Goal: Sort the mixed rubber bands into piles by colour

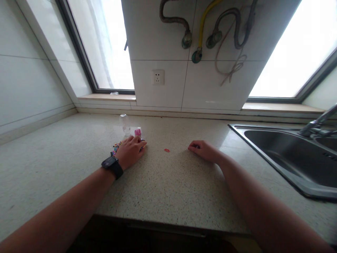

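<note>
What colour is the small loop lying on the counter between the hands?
Red: the small loop shows best in the head view, apart from both hands.

Speckled matt stone countertop (163, 182); brushed steel sink (263, 154); glossy wall tiles (155, 42).

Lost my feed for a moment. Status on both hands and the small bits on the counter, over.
Left hand flat over the multicoloured bits, fingers down. Right hand curled on the counter, holding nothing visible. Small red piece lies loose between them. Nothing in the way.
</note>
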### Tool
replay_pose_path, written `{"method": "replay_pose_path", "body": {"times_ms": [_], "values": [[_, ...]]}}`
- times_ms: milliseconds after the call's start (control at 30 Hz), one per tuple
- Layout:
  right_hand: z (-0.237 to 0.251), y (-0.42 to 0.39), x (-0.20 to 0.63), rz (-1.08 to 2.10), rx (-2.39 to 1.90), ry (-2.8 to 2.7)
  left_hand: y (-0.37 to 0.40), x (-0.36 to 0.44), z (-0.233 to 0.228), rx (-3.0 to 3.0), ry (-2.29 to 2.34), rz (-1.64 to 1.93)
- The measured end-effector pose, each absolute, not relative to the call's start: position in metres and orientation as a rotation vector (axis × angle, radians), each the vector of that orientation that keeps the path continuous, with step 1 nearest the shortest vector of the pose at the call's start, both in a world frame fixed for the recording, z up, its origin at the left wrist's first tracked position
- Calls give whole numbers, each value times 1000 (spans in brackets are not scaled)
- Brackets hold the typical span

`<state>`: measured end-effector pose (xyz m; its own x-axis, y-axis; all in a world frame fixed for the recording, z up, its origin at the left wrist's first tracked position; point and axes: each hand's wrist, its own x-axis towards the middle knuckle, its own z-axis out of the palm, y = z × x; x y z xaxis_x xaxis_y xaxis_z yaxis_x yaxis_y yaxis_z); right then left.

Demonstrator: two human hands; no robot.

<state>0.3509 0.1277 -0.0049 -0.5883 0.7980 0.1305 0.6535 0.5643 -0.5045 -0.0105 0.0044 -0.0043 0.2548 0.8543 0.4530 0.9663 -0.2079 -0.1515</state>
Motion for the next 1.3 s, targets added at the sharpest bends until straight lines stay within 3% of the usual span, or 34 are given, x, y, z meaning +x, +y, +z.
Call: {"method": "replay_pose_path", "body": {"times_ms": [1300], "values": [[1,121,350,567,-1179,-2474,12,-18,2,-2116,-1932,-917]]}}
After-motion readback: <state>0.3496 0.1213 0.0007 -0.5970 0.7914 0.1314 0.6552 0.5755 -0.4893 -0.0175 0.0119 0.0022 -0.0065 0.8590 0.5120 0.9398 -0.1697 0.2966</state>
